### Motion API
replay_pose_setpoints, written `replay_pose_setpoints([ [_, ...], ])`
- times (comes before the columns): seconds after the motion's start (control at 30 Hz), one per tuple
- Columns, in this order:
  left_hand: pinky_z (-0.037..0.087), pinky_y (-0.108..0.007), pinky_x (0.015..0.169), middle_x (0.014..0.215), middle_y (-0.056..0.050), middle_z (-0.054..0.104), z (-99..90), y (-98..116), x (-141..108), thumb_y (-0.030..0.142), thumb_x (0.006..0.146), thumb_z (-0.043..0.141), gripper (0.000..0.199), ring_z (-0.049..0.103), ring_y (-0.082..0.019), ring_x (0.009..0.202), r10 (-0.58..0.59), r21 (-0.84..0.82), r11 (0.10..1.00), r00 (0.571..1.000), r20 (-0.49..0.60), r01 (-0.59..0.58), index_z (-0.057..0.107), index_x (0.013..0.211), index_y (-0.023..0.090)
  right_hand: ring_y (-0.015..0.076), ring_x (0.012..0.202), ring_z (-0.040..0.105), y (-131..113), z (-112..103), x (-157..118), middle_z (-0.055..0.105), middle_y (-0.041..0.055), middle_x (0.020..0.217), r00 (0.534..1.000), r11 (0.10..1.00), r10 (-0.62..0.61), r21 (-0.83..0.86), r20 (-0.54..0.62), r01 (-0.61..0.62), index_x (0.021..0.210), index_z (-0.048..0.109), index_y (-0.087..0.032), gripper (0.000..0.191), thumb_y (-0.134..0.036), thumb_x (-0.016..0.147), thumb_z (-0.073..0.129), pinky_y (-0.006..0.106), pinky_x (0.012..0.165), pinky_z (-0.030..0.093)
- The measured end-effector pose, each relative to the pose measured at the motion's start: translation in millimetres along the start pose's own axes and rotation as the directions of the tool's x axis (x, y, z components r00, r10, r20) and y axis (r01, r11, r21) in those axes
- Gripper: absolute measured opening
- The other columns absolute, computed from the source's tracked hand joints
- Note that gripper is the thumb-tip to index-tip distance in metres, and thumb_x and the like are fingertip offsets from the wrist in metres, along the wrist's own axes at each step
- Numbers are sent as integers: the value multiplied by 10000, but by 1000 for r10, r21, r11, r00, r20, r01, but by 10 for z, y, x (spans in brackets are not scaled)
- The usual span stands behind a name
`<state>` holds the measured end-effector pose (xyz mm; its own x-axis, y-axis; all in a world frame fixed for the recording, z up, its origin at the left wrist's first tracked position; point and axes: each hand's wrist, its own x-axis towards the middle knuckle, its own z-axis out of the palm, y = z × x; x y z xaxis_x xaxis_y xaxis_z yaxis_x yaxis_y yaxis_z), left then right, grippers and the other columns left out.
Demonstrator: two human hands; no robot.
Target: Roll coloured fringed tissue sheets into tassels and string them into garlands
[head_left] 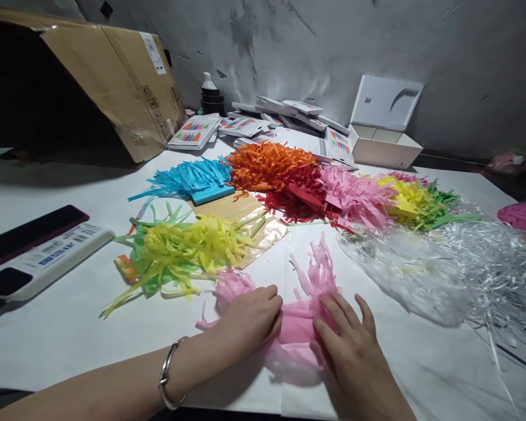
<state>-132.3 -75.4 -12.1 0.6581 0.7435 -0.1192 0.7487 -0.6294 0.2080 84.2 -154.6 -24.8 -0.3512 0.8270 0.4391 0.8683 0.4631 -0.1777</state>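
Observation:
Pink tissue paper [296, 324] with cut fringe lies on the white table in front of me. My left hand [254, 316], with a silver bangle at the wrist, has its fingers bent together on the paper's left edge; the fingertips are partly hidden. Spread fingers of my right hand [348, 333] rest on the right side of the same sheet. Pink fringe [319, 269] sticks up beyond the right hand, and another pink tuft [234, 286] shows behind the left one. Just past it lies a yellow and green tissue tassel [193, 242].
Blue [193, 178], orange [272, 164], red [293, 196], pink [355, 193] and yellow [405, 196] tassels run across the middle. Silver strands [499, 263] and clear plastic [412, 275] lie right, a phone [35, 234] left. Behind are a carton [114, 76], flat packs [289, 123] and a white box [386, 143].

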Motion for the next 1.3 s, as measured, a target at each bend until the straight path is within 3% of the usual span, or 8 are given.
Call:
replay_pose_setpoints([
  [0.27,405,-310,562,833,-54,624,50,-7,-17,135,945,500,190,606,-208,696,1,18,1000,1000,-17,-1,623,807,178,291,1273,578,92,-85,-110,678,114,1300,979,980,190,-46,-79,-194,1055,653,-212,162,-196,951,529,570,1168,204],
  [0.47,398,-314,552,798,-48,612,87,-19,-18,121,953,501,203,592,-208,666,51,55,997,995,-87,-46,605,789,179,247,1239,592,-53,-55,88,708,106,1224,980,985,-161,43,-120,167,1028,675,-172,225,-83,970,477,486,1147,325],
  [0.57,398,-312,544,804,-43,620,33,-47,-18,102,958,494,207,580,-200,646,58,80,996,992,-110,-50,596,797,181,238,1136,640,-36,92,124,745,63,1096,978,979,-202,15,-45,203,1005,691,-175,170,-113,960,539,487,1165,306],
  [0.67,450,-347,656,945,-80,653,-67,-58,-58,68,958,475,181,601,-232,791,44,93,995,980,-193,-26,611,895,169,243,1102,648,-19,181,114,746,71,1063,971,974,-225,11,-80,226,968,691,-158,206,-43,931,524,516,1159,313],
  [0.77,431,-447,864,1146,-103,651,-124,-18,-115,188,952,593,98,571,-288,1025,198,105,979,936,-291,-175,610,1048,182,226,1062,659,-77,147,107,738,74,1041,981,988,-108,89,-161,124,908,663,-165,212,-38,925,494,522,1145,321],
  [0.9,379,-434,869,966,-46,674,-76,61,-138,148,925,639,55,565,-240,919,382,184,921,884,-269,-342,600,938,185,218,1064,659,-205,83,115,724,93,1082,984,991,-1,130,-179,25,982,649,-172,143,-131,939,519,496,1144,323],
  [1.07,366,-421,890,900,-31,661,10,45,-144,128,943,609,80,550,-220,877,389,197,919,868,-308,-342,589,887,181,269,1145,631,-220,172,53,746,133,1122,958,994,-114,-31,-264,109,1023,683,-140,224,-164,985,464,537,1206,228],
  [1.3,359,-458,921,912,-39,677,81,-45,-279,99,923,580,107,571,-242,900,310,160,949,889,-337,-271,611,941,200,272,1160,635,-164,261,-109,739,137,1167,974,998,-47,-59,-222,35,1126,697,-132,289,-174,1013,434,553,1221,189],
])
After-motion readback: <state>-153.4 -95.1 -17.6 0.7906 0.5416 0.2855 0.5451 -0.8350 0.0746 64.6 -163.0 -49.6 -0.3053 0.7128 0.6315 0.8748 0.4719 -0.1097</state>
